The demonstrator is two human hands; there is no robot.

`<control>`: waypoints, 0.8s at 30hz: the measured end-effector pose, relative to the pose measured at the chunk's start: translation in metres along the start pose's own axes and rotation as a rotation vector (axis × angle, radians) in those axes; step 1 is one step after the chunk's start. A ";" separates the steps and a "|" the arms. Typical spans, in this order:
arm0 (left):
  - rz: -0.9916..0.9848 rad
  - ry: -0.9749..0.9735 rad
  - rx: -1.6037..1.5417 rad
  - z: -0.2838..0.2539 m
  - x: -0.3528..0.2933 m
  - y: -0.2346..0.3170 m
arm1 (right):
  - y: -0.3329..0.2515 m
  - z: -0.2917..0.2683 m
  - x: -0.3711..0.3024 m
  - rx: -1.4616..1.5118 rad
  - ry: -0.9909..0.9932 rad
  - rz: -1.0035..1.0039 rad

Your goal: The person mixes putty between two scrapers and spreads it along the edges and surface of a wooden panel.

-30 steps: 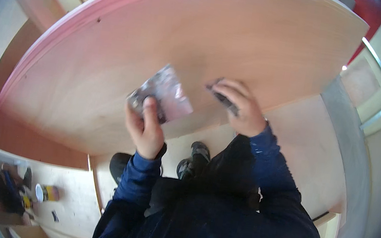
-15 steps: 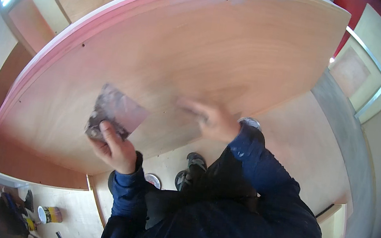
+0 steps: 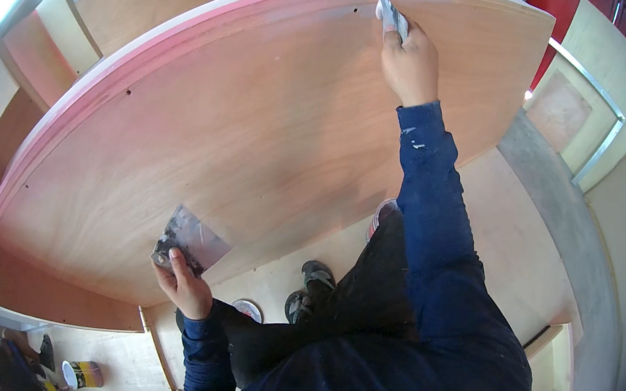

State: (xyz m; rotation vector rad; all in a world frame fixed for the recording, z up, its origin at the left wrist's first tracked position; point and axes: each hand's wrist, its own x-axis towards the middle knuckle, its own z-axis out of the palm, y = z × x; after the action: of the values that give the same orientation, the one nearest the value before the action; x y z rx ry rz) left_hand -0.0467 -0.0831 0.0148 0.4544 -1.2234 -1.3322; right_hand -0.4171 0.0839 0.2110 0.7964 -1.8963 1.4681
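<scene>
A large curved wooden panel (image 3: 260, 116), pink-stained along its rounded far edge, stands before me. My right hand (image 3: 413, 67) reaches out to the panel's upper edge, its fingers closed round a putty knife (image 3: 391, 13) with white filler on its blade. The blade is at or very near the pink edge, to the right of a small dark hole (image 3: 355, 10); I cannot tell if it touches. Low on the left, my left hand (image 3: 189, 291) grips a flat putty board (image 3: 204, 242), its lower part smeared with dark residue. The board is held in front of the panel's lower part.
A round tin (image 3: 248, 310) and another can (image 3: 382, 215) stand on the floor by my legs. A paint bucket (image 3: 82, 374) lies at lower left, near a person's dark shoe (image 3: 48, 351). A pale wooden tray-like frame (image 3: 551, 371) sits on the right.
My right hand has moved up and away from the panel's middle to its far edge. My left hand and the putty board have dropped lower and slightly right.
</scene>
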 end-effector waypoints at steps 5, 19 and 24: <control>-0.042 0.106 0.080 -0.045 -0.007 -0.005 | 0.006 0.036 0.007 -0.176 0.085 -0.009; -0.361 0.021 -0.311 0.017 -0.007 0.013 | -0.056 0.040 -0.060 0.125 -0.338 -0.080; -0.789 -0.029 -0.526 0.065 -0.008 0.017 | -0.054 0.018 -0.158 0.481 -0.639 -0.062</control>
State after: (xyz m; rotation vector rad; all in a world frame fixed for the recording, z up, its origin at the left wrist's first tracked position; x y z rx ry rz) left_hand -0.0921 -0.0468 0.0499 0.5564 -0.6654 -2.2557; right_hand -0.2765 0.0706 0.1195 1.6974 -1.9253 1.8023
